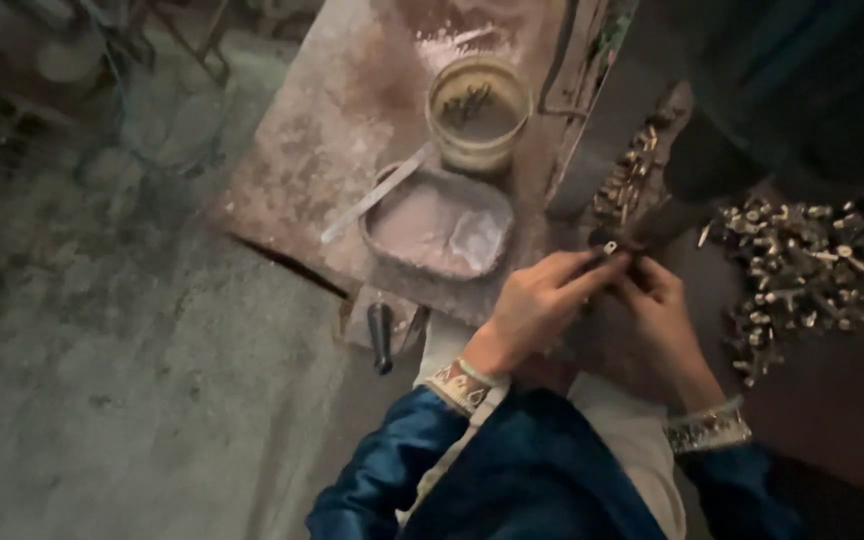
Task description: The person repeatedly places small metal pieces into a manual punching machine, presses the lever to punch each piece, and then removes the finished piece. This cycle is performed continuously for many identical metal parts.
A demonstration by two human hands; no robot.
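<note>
My left hand (535,305) and my right hand (664,315) meet fingertip to fingertip over a dark work surface. Between them they pinch a small pale metal piece (610,247), which rests against a dark cylindrical tool (664,222). Which hand bears the piece is hard to tell; both touch it. Both arms wear dark blue sleeves with patterned cuffs. A heap of small brass-coloured metal parts (812,265) lies just right of my right hand.
A shallow oval tray (439,228) of pale powder with a flat stick (377,193) sits on a worn rusty board (322,130). Behind it stands a round container (478,112) holding liquid and bits. Another strip of metal parts (627,175) lies nearby. Concrete floor spreads left.
</note>
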